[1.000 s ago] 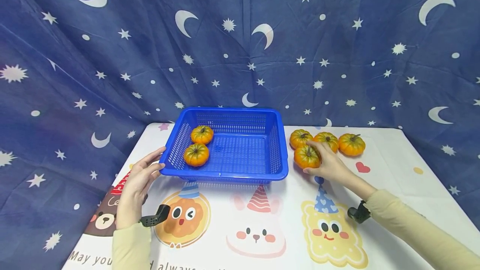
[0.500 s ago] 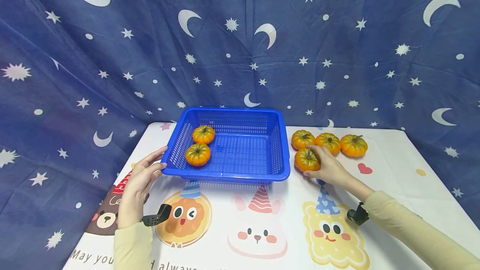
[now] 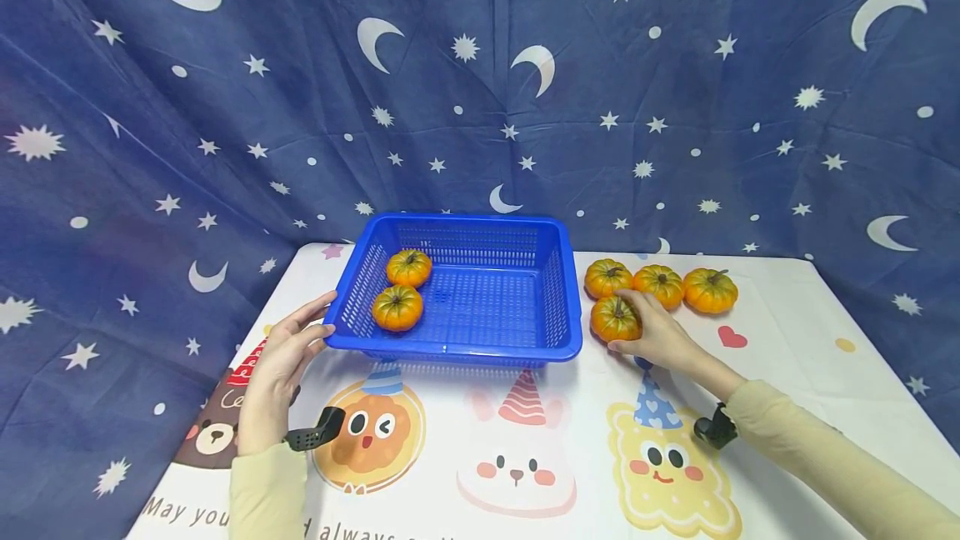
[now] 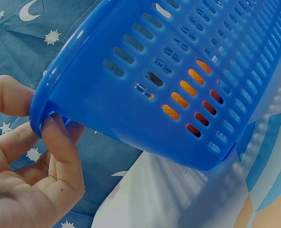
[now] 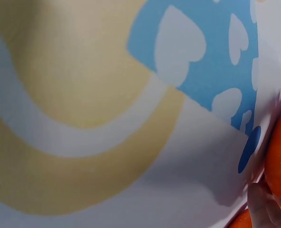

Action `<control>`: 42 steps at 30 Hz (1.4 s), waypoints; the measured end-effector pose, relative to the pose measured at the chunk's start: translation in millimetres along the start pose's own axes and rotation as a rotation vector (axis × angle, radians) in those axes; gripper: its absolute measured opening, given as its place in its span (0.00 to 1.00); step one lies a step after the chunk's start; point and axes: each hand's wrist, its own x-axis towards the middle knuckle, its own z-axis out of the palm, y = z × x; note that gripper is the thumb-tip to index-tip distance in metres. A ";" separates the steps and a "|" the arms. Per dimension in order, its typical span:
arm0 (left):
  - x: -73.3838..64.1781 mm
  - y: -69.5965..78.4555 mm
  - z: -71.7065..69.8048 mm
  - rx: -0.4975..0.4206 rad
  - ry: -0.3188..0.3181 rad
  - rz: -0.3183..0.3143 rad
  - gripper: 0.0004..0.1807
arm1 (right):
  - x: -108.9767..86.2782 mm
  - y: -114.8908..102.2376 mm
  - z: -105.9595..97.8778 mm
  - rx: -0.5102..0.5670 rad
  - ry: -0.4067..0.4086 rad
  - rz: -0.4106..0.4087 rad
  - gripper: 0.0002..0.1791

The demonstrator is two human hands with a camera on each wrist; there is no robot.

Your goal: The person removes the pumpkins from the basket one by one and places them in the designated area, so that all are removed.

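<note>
A blue perforated plastic basket stands on the table, with two small orange-green pumpkins inside at its left, a rear one and a front one. My left hand pinches the basket's left rim; the left wrist view shows thumb and fingers around the rim's edge. Right of the basket, my right hand grips a small pumpkin from its right side, low at the table. In the right wrist view only part of that pumpkin and some fingertips show.
Three more pumpkins stand in a row behind the right hand: a left one, a middle one and a right one. A white cartoon-printed cloth covers the table. Behind hangs a blue moon-and-star curtain.
The pumpkin in my right hand has shifted very slightly toward the front of the table. My left hand stays on the basket rim. The head view has drifted a little.
</note>
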 end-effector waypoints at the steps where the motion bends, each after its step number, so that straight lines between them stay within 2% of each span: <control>1: 0.0 0.3 0.3 -0.002 -0.002 0.002 0.33 | -0.2 0.4 -0.1 0.004 0.004 -0.001 0.47; 8: 0.0 1.2 1.3 -0.011 -0.004 0.008 0.33 | -2.4 1.6 -1.5 0.025 0.006 0.015 0.50; 15: -0.2 -0.1 0.4 -0.015 -0.002 0.002 0.32 | -5.1 1.0 -6.2 0.029 0.023 -0.020 0.50; 32: 0.3 1.0 0.0 -0.025 -0.005 -0.011 0.33 | -9.0 -1.2 -10.6 0.004 0.014 0.004 0.42; 42: -1.5 0.7 -0.6 -0.001 -0.006 -0.013 0.34 | -9.0 -9.2 -25.7 0.017 0.009 0.014 0.42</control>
